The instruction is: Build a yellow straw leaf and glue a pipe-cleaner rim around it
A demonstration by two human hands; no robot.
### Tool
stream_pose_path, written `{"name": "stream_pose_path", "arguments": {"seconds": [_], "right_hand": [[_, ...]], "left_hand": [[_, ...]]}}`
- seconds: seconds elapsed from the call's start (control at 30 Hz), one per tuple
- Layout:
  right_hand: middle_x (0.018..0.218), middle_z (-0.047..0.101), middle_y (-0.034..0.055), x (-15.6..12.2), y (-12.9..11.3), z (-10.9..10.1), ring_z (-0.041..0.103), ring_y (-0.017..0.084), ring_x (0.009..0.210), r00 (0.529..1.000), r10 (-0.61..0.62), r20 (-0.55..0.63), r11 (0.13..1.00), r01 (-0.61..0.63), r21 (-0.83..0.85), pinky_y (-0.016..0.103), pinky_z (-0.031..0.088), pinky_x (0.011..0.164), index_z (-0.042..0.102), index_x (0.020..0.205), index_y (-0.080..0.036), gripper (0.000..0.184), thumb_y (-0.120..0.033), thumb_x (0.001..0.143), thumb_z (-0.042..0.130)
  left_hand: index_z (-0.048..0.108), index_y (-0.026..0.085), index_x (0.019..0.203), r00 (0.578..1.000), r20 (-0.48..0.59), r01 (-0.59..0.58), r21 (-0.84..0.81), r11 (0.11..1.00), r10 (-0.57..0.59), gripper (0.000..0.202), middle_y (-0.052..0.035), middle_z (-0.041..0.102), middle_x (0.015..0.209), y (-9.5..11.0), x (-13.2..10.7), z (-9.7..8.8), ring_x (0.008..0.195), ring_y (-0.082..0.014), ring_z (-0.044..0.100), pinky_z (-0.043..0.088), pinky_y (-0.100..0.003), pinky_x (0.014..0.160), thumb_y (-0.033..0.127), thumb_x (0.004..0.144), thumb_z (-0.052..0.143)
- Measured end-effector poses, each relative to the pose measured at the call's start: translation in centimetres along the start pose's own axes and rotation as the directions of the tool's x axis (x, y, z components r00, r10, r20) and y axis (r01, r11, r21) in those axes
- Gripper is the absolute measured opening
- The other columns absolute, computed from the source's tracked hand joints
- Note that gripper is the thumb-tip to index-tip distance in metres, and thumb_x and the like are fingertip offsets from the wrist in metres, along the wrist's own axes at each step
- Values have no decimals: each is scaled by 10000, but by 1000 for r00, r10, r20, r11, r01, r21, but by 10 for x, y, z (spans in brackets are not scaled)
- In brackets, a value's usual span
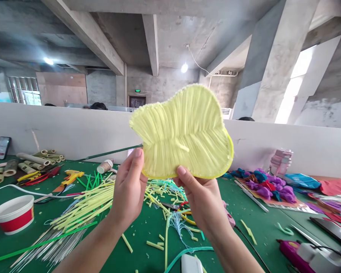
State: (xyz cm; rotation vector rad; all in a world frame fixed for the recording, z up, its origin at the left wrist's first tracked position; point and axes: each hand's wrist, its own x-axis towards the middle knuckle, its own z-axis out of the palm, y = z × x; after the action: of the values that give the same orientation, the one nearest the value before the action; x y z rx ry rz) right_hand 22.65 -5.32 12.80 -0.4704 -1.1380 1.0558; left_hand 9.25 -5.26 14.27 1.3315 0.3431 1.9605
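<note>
Both hands hold up a pale yellow craft leaf (184,132), broad and wavy-edged, covered in ribbed fuzzy strips. A thin dark green stem (110,152) runs out from its left side. My left hand (130,185) pinches the leaf's lower left edge near the stem, thumb in front. At the bottom edge, my right hand (200,193) grips it with the thumb in front and fingers behind. One short strip end (182,146) sticks out from the leaf's face. Below lie cut yellow strips (88,204) in a loose pile.
On the green table (147,250) stand a red-and-white paper cup (14,214) and a yellow glue gun (71,177). Bamboo pieces (36,161) and pliers (38,177) lie at left. Purple fuzzy pieces (272,185) and a magenta power strip (294,254) sit at right. A white partition (59,125) stands behind.
</note>
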Motion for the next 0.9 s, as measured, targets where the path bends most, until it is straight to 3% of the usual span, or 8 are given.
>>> {"name": "stream_pose_path", "arguments": {"seconds": [0.13,0.2,0.3,0.47,0.6,0.8,0.9], "right_hand": [[713,660,-17,4,-5,-2,558,94,624,998,-27,-62,999,29,21,239,488,639,719,798,-199,199,-301,686,848],[722,661,-21,6,-7,-2,557,87,626,996,-42,-81,998,45,34,233,496,645,719,800,-199,207,-290,676,856],[741,668,-20,6,-6,-2,565,82,635,995,-58,-87,997,62,45,222,502,636,724,809,-201,210,-280,672,861],[740,674,-22,8,0,-6,583,86,654,997,-69,-47,997,70,37,222,505,655,726,805,-210,187,-279,687,853],[767,685,-11,13,5,-10,590,97,679,997,-41,-64,999,42,20,229,501,661,728,814,-205,215,-297,673,861],[662,649,-17,16,6,-10,542,83,610,996,-6,-91,999,9,31,215,476,627,731,729,-181,209,-319,654,869],[790,695,8,16,4,-10,566,88,664,997,1,-80,996,7,91,207,493,626,756,770,-185,210,-361,694,840]], "left_hand": [[703,176,1138,990,103,103,-92,990,-93,511,-112,754,1027,1,5,-5,1035,-281,678,559,-398,833,537,960,387],[724,167,1052,992,98,83,-22,996,-81,525,-111,756,939,-2,8,-9,967,-273,685,551,-379,785,563,943,396],[713,187,851,998,64,8,168,986,-19,384,-67,715,775,-7,11,-16,813,-223,661,508,-323,710,509,917,517],[554,205,641,998,51,-37,275,961,24,332,14,493,598,-8,12,-20,600,-143,461,380,-276,582,394,912,591],[502,195,610,997,76,-45,238,970,28,344,29,363,622,-8,13,-21,612,-132,338,309,-274,577,317,914,609],[538,188,606,995,85,-66,238,969,47,337,31,384,618,-13,12,-25,622,-127,348,315,-272,598,322,893,656],[597,192,632,992,122,-9,212,977,-17,308,30,450,592,-16,12,-24,606,-128,416,350,-263,589,351,890,658]]}}
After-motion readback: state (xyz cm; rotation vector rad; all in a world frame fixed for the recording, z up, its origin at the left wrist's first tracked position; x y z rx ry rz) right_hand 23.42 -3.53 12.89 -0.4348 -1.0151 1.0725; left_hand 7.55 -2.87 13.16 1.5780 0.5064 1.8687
